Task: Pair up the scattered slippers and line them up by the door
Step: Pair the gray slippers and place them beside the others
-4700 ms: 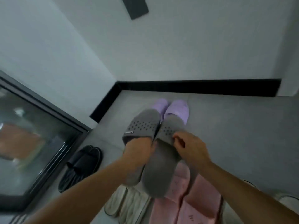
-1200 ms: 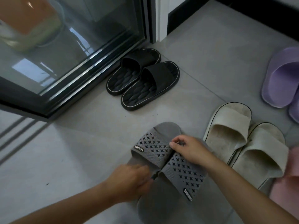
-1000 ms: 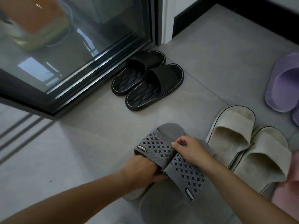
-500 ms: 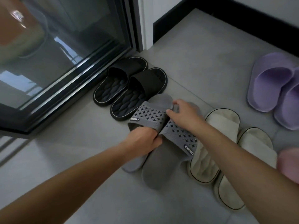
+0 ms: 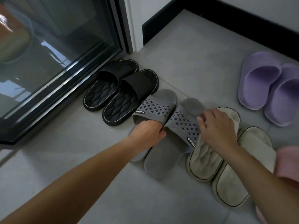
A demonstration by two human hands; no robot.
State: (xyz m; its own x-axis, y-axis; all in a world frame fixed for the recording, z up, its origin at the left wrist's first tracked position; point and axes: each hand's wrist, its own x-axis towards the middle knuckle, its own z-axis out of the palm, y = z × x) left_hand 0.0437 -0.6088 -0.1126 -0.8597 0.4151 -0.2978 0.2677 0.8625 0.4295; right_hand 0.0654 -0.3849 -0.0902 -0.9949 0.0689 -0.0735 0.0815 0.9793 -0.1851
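beside black slippers (image 5: 120,91), grey slippers (image 5: 163,126) now floored.

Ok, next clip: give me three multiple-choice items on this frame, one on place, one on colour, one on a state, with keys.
1. Which pair lies nearest the glass door? A black B purple C beige
2. What colour is the pair being handled? A pink B grey C white
3. How does the left hand meet its slipper? A hovers clear B flat on the sole C grips the strap

Key: 1 A, the black slippers lie beside the frame. 2 B, the grey slippers sit under both hands. 3 C, its fingers curl under the strap edge; the right hand rests on the other strap.
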